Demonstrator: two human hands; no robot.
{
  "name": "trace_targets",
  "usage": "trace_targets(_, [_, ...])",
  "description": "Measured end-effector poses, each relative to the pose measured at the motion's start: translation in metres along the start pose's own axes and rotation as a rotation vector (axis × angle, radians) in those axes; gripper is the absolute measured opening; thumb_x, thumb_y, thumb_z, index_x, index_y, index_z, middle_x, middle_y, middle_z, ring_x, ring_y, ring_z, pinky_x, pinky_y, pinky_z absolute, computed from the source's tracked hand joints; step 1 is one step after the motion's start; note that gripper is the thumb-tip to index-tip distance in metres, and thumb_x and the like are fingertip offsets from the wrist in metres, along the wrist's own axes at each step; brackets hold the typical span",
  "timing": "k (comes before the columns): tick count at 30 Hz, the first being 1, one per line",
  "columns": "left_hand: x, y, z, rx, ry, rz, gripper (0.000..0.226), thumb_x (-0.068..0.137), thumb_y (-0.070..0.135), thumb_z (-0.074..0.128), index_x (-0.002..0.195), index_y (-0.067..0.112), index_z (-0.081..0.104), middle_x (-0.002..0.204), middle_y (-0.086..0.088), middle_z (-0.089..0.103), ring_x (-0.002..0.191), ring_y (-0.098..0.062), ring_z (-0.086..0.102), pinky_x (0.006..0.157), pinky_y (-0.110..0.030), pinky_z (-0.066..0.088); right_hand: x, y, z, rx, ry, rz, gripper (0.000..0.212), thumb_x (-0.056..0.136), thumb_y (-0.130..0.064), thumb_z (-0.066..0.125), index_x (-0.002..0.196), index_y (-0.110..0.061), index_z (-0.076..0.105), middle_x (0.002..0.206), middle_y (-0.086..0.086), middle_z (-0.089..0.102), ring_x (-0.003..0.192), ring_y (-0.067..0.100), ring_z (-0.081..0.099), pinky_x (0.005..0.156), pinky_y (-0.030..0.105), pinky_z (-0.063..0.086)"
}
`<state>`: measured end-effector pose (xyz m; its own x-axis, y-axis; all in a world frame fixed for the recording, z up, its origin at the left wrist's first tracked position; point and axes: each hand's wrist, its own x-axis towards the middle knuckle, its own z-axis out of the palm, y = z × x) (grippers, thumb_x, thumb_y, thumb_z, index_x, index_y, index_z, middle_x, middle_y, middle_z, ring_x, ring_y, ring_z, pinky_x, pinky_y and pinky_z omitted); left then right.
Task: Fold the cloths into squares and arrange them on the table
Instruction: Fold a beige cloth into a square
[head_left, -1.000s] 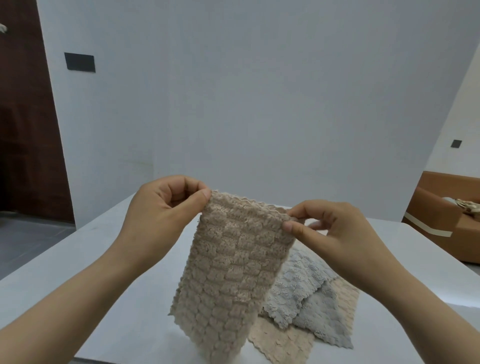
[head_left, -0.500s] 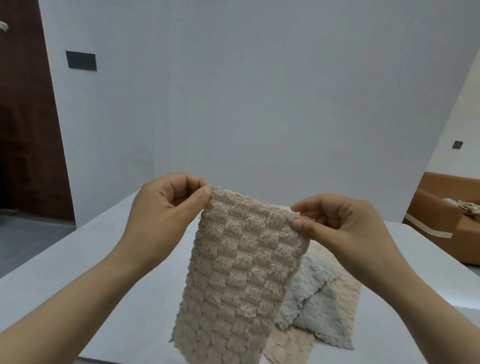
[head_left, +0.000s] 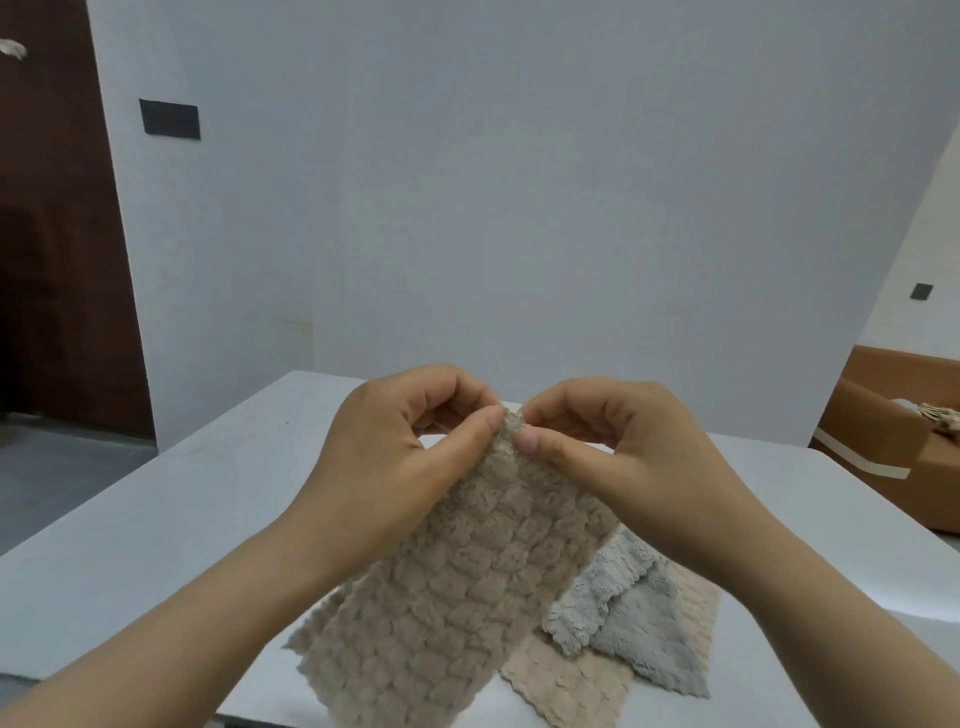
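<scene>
Progress: judged early | left hand (head_left: 400, 457), right hand (head_left: 613, 457) pinch tan cloth (head_left: 457, 597) top corners together, mid-fold | grey cloth (head_left: 639, 629), beige cloth (head_left: 566, 691) loose on desk (head_left: 156, 519)

held cloth (head_left: 441, 597) bottom cropped, sofa (head_left: 883, 441) cut off

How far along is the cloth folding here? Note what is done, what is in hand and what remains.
Done: no folded square shows on the table. In hand: left hand and right hand pinch the top of a beige textured cloth, seemingly mid-fold. Left: the grey cloth and the flat beige cloth under it lie loose, not squared.
</scene>
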<state>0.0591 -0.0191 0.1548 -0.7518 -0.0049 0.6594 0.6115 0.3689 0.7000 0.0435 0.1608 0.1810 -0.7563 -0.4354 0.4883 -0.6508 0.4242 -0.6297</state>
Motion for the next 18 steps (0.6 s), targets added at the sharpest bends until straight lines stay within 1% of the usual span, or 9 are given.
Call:
trace_targets(1, [-0.001,-0.001,0.0,-0.008,0.006,-0.002,0.012,0.086,0.017,0.067,0.074,0.02,0.07,0.069,0.008,0.07,0.063,-0.003,0.064,0.061,-0.013,0.046,0.001,-0.001,0.001,0.003,0.008,-0.003,0.005,0.085,-0.025,0.07,0.083,-0.022,0.074,0.078,-0.01,0.074,0.078,0.001,0.069,0.072,0.014,0.05])
trace_targets(3, [-0.004,-0.003,0.0,-0.036,0.013,-0.017,0.011,0.086,0.021,0.067,0.076,0.02,0.07,0.07,0.004,0.07,0.065,-0.011,0.064,0.059,-0.023,0.05,0.002,-0.001,0.003,-0.011,0.029,-0.011,0.006,0.085,-0.021,0.07,0.079,-0.021,0.073,0.074,-0.008,0.073,0.072,0.002,0.067,0.066,0.012,0.048])
trace_targets(4, [-0.006,-0.005,0.001,-0.066,0.014,-0.037,0.01,0.086,0.022,0.067,0.078,0.019,0.07,0.073,0.001,0.07,0.067,-0.017,0.065,0.061,-0.029,0.052,0.002,-0.001,0.003,-0.019,0.034,-0.012,0.007,0.085,-0.021,0.07,0.079,-0.02,0.073,0.072,-0.007,0.072,0.07,0.002,0.066,0.065,0.011,0.047])
trace_targets(5, [-0.009,-0.006,0.001,-0.112,0.011,-0.063,0.007,0.086,0.022,0.067,0.079,0.019,0.069,0.075,-0.001,0.07,0.071,-0.019,0.066,0.065,-0.031,0.052,0.001,-0.001,0.004,-0.025,0.036,-0.013,0.008,0.085,-0.02,0.069,0.079,-0.02,0.073,0.072,-0.006,0.072,0.069,0.002,0.066,0.063,0.01,0.046])
trace_targets(8, [-0.02,-0.012,0.001,-0.231,-0.036,-0.115,0.005,0.081,0.022,0.071,0.081,0.019,0.067,0.078,-0.002,0.07,0.072,-0.015,0.066,0.066,-0.023,0.054,0.0,0.0,0.005,-0.031,0.046,-0.011,0.008,0.086,-0.019,0.068,0.079,-0.02,0.073,0.071,-0.006,0.071,0.067,0.003,0.065,0.061,0.012,0.047])
trace_targets(11, [-0.029,-0.019,0.001,-0.243,-0.062,-0.143,0.008,0.076,0.024,0.069,0.079,0.018,0.066,0.073,0.0,0.067,0.067,-0.009,0.063,0.061,-0.018,0.049,0.0,0.001,0.003,-0.04,0.071,-0.001,0.008,0.086,-0.02,0.067,0.079,-0.021,0.072,0.071,-0.005,0.071,0.066,0.003,0.065,0.06,0.014,0.049])
trace_targets(13, [-0.033,-0.023,0.001,-0.233,-0.057,-0.158,0.009,0.074,0.025,0.069,0.077,0.018,0.065,0.07,0.002,0.066,0.065,-0.008,0.061,0.059,-0.017,0.048,0.001,0.001,0.003,-0.039,0.083,0.003,0.008,0.085,-0.02,0.067,0.079,-0.021,0.072,0.071,-0.005,0.071,0.066,0.006,0.065,0.06,0.016,0.05])
trace_targets(16, [-0.037,-0.027,0.001,-0.215,-0.046,-0.159,0.011,0.073,0.026,0.071,0.077,0.018,0.065,0.073,0.0,0.068,0.069,-0.014,0.065,0.065,-0.021,0.052,0.001,0.002,0.003,-0.022,0.092,0.007,0.008,0.086,-0.02,0.067,0.079,-0.021,0.072,0.072,-0.003,0.071,0.069,0.012,0.066,0.062,0.022,0.052])
trace_targets(18, [-0.039,-0.03,0.001,-0.209,-0.043,-0.164,0.012,0.072,0.026,0.071,0.077,0.018,0.065,0.074,0.0,0.068,0.071,-0.014,0.066,0.066,-0.021,0.052,0.001,0.004,0.003,-0.021,0.097,0.009,0.008,0.086,-0.019,0.067,0.079,-0.021,0.072,0.072,-0.002,0.072,0.07,0.014,0.067,0.064,0.024,0.053])
